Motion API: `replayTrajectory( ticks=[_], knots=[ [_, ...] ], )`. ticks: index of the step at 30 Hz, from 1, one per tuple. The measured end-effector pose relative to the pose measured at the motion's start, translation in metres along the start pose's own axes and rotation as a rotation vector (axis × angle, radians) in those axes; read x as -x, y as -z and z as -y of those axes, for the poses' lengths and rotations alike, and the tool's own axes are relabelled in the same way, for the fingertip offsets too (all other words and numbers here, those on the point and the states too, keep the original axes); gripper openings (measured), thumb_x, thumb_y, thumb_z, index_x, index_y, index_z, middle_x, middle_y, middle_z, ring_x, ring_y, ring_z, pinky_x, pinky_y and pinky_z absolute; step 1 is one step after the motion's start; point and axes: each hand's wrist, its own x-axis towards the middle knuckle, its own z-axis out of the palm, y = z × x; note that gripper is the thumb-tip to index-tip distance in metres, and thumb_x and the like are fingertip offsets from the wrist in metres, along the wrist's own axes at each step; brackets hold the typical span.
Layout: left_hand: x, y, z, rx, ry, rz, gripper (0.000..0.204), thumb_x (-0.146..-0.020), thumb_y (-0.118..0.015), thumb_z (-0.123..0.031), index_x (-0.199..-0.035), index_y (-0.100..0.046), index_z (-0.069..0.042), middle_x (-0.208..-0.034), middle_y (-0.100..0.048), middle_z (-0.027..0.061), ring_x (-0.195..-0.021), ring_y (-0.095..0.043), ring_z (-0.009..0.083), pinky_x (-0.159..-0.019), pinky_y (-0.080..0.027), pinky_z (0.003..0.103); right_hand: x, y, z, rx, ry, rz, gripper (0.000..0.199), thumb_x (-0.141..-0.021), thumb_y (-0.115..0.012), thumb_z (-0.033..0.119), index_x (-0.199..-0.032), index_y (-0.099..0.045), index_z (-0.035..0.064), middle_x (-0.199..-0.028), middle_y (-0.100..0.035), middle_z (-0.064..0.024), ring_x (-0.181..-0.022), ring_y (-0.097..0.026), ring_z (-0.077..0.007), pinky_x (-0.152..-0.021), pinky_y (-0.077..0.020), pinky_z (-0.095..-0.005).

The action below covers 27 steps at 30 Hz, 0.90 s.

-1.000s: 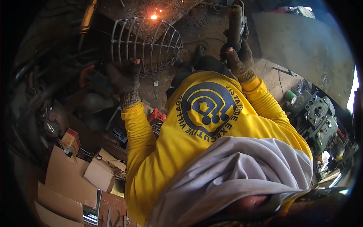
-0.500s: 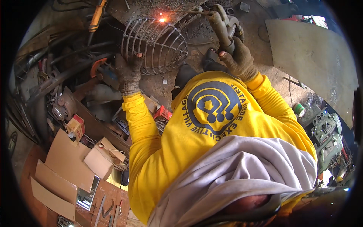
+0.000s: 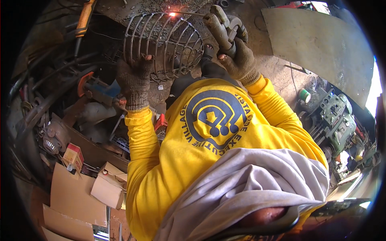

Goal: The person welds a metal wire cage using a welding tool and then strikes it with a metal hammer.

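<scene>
My gloved left hand (image 3: 136, 80) is closed on the near left side of a cage of curved metal bars (image 3: 165, 41), its thumb tip bare against the bars. The cage lies tilted, its far rim against a dark, grit-strewn metal worktop (image 3: 116, 11). My gloved right hand (image 3: 241, 62) grips a welding electrode holder (image 3: 219, 33). From the holder's jaws a thin electrode (image 3: 191, 14) runs left to the cage's far rim. Its tip glows orange-red there, with a few sparks. Glove and bars hide the left fingertips.
At the far left lies an orange-handled tool (image 3: 85, 19). A large metal sheet (image 3: 321, 50) leans at the right, above a green machine (image 3: 337, 120). Cardboard (image 3: 76, 193), a small box (image 3: 73, 156) and a blue tool with an orange part (image 3: 98, 90) crowd the left side.
The whole view has shifted, so most surroundings sit further left. The cage looks slightly turned under my left hand. The electrode tip stays at its far rim, glowing a little less.
</scene>
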Motion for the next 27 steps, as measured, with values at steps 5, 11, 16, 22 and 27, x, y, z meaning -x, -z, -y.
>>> replayTrajectory(
  ticks=[5,11,16,22,27],
  knots=[
    [-0.005,0.003,-0.003,-0.592,-0.226,0.063,0.056,-0.084,-0.079,-0.028,-0.121,-0.053,0.005,-0.124,-0.063,0.0190,-0.111,-0.064,0.0264,-0.092,-0.053,0.038,0.003,-0.001,-0.004,-0.040,-0.028,-0.026,0.054,-0.086,-0.074,0.044,-0.113,-0.060,-0.0002,-0.088,-0.071,-0.0146,-0.083,-0.072,-0.0314,-0.075,-0.0543,-0.0365],
    [-0.005,0.002,0.002,-0.713,-0.217,-0.019,0.066,-0.077,-0.083,-0.046,-0.107,-0.054,0.005,-0.110,-0.067,0.0196,-0.100,-0.068,0.0293,-0.084,-0.053,0.038,0.005,-0.001,-0.004,-0.033,-0.029,-0.039,0.054,-0.086,-0.073,0.045,-0.113,-0.060,0.0000,-0.088,-0.070,-0.0144,-0.082,-0.071,-0.0321,-0.075,-0.0544,-0.0363],
    [-0.002,-0.004,-0.006,-0.681,-0.190,0.052,0.064,-0.087,-0.077,-0.033,-0.132,-0.050,0.003,-0.132,-0.058,0.0171,-0.118,-0.058,0.0260,-0.098,-0.045,0.035,0.004,-0.001,-0.005,-0.040,-0.041,-0.016,0.056,-0.086,-0.073,0.046,-0.114,-0.059,-0.0003,-0.089,-0.070,-0.0151,-0.083,-0.071,-0.0320,-0.075,-0.0545,-0.0365],
    [-0.003,-0.002,0.006,-0.313,-0.183,0.089,0.058,-0.084,-0.080,-0.031,-0.123,-0.053,0.002,-0.118,-0.063,0.0157,-0.104,-0.062,0.0220,-0.086,-0.049,0.033,0.002,0.000,-0.007,-0.051,-0.071,0.039,0.072,-0.082,-0.077,0.046,-0.129,-0.053,-0.0043,-0.104,-0.068,-0.0250,-0.097,-0.069,-0.0393,-0.084,-0.0544,-0.0404],
    [0.001,0.011,0.015,-0.835,-0.083,-0.019,0.043,-0.089,-0.074,-0.029,-0.114,-0.059,0.003,-0.104,-0.064,0.0136,-0.086,-0.063,0.0180,-0.075,-0.050,0.029,-0.002,0.003,0.002,0.036,-0.014,0.033,0.058,-0.086,-0.073,0.042,-0.120,-0.056,-0.0019,-0.103,-0.068,-0.0178,-0.095,-0.069,-0.0339,-0.082,-0.0537,-0.0389]
  ],
)
